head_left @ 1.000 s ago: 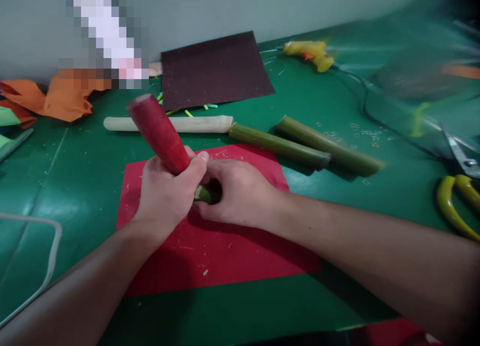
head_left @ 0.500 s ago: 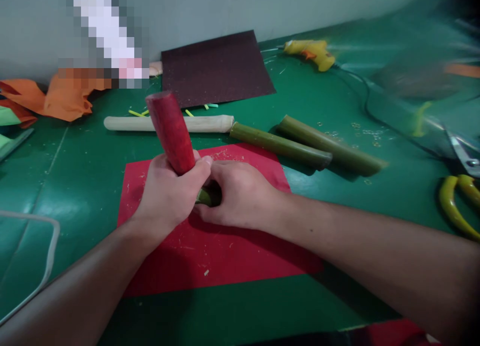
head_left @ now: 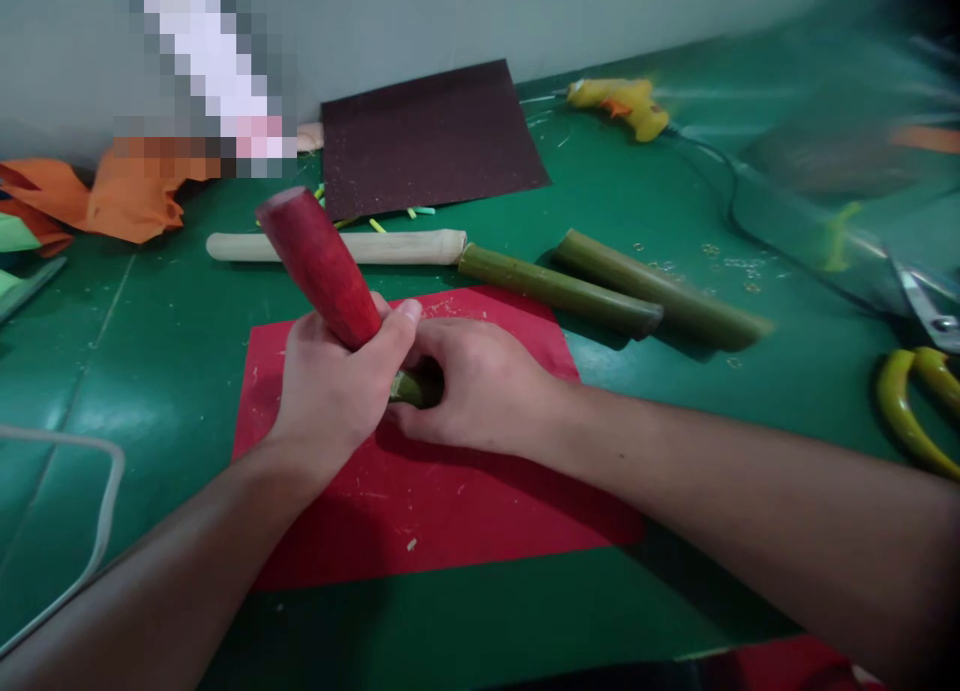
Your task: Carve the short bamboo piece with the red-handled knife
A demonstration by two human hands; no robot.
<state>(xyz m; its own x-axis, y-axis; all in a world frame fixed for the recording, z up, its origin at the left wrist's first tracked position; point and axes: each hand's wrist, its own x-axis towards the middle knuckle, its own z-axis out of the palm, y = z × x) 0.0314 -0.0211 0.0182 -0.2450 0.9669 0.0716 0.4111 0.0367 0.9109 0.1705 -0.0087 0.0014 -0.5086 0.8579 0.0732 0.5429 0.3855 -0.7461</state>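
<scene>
Our left hand (head_left: 326,386) is curled snugly around a thick red stick (head_left: 322,266) that leans left. Our right hand (head_left: 484,381) curls its fingers around a green bamboo piece (head_left: 417,387), over the red sheet (head_left: 480,511). Farther off, to the right, we see two green bamboo tubes (head_left: 559,289).

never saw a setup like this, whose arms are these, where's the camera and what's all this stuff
No robot here: these are a person's bare arms, seen from a camera worn on their head, looking forward and down. The left hand grips a red handle; its lower end is hidden. The right hand curls around a green piece over a red sheet. Beyond them, on the green table, lie a pale stick, two green bamboo pieces, a dark sheet and a yellow glue gun.
</scene>
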